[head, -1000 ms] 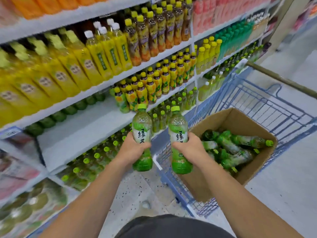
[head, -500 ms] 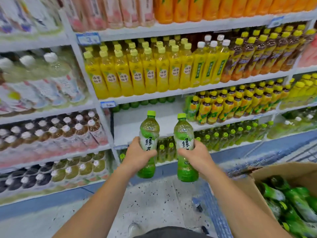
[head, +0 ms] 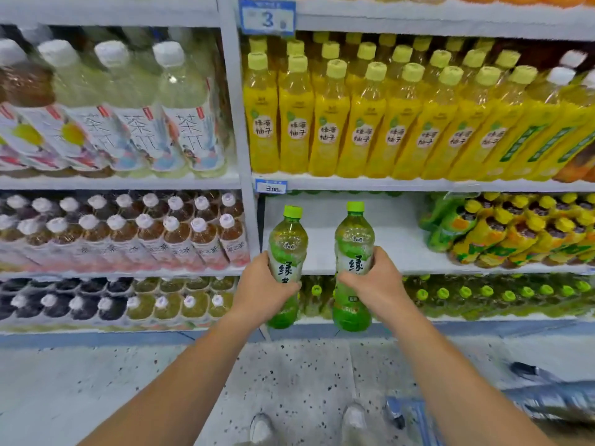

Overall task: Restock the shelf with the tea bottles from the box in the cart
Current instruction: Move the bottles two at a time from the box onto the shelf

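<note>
Grip: left hand (head: 260,288) is curled tight round the label of the left bottle (head: 286,239), thumb on the near face, fingers wrapped behind.
Other grip: right hand (head: 376,281) is wrapped round the label of the right bottle (head: 354,239) from its right side, thumb across the front.
Left bottle: green cap up, close to upright, held in the air, green base showing below the hand.
Right bottle: upright, cap a shade higher than its neighbour's, just beside the left bottle with a clear gap between the 2.
Shelf (head: 402,246): white board, bare stretch straight behind both bottles, and neither bottle stands on it.
Price tag (head: 271,187): blue-framed, reads 3.00, on the edge above the bare stretch's left corner.
Green-cap bottles (head: 483,297): packed row on the level below the bare stretch, partly hidden by both hands.
Orange-label bottles (head: 502,233): yellow caps, crowded on the same board to the right of the bare stretch.
Yellow bottles (head: 363,123): full row on the level above.
White-cap bottles (head: 128,233): next bay left, past the post (head: 244,156).
Floor (head: 289,381): pale, speckled, 2 shoes (head: 260,429) at the bottom edge between the forearms.
Cart (head: 547,403): blue, blurred, low in the right corner.
</note>
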Available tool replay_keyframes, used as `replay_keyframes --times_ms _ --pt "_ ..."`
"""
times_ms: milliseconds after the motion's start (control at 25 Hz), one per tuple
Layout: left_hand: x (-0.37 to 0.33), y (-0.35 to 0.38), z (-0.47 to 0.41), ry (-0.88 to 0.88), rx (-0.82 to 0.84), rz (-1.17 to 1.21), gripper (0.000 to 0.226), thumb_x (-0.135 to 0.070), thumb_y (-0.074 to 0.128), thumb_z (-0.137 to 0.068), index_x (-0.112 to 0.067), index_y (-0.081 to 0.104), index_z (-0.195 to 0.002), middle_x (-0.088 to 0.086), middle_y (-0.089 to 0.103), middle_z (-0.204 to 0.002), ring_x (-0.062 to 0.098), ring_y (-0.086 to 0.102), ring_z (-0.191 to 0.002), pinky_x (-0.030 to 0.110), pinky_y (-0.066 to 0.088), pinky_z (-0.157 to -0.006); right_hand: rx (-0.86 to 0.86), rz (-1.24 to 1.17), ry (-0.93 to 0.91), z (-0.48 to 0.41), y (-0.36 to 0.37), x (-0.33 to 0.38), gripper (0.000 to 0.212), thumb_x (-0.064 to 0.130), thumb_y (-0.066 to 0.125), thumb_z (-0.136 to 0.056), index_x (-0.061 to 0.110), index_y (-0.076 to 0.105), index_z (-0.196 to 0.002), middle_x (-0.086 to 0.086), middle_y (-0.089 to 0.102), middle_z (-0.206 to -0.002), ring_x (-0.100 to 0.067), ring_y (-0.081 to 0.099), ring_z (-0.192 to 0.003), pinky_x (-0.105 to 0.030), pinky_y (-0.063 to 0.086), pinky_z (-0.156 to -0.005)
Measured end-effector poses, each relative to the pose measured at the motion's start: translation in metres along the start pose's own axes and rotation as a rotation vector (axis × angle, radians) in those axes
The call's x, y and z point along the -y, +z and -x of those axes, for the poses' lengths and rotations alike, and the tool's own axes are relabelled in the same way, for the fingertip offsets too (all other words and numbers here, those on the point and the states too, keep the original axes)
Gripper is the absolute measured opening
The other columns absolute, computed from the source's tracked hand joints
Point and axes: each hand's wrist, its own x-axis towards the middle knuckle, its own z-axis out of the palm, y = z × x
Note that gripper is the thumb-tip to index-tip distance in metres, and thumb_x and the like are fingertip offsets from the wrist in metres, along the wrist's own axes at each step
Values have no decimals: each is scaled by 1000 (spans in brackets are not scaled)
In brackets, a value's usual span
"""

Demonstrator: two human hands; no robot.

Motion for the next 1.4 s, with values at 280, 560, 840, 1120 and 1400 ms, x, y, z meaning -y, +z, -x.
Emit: replay_keyframes --times_ms 280,560,840,1120,1400 --pt "24 35 -89 21 -48 -68 39 -18 90 -71 -27 58 -92 -13 66 -81 -5 60 -69 7 41 -50 75 57 -52 -100 32 -29 49 20 81 -73 27 53 -113 6 66 -100 -8 64 -88 -29 51 -68" --pt "75 86 -152 67 -261 35 36 -26 91 -69 -31 58 -84 -15 67 -76 -13 62 -67 7 43 -49 36 -66 -191 -193 57 -72 45 15 82 -75 33 52 -104 7 67 -95 -6 66 -83 -25 52 -64" --pt "87 115 -198 279 -372 199 50 -15 90 -71 -47 59 -95 -32 69 -88 -15 64 -85 3 48 -71 -18 -165 -401 -237 72 -99 54 10 81 -79 38 47 -110 20 63 -98 11 64 -83 -11 52 -73" --pt "100 124 -217 331 -417 211 56 -15 88 -76 -37 57 -117 -29 68 -101 -13 63 -96 1 45 -76 28 -110 -499 -249 82 -125 63 4 80 -81 35 41 -120 18 63 -103 11 64 -89 -5 49 -73" --pt "131 138 -219 217 -430 26 64 -25 90 -72 -29 55 -126 -10 49 -116 3 55 -106 23 49 -97 103 72 -411 -243 75 -144 57 20 84 -81 48 44 -110 31 55 -111 34 47 -94 10 35 -71"
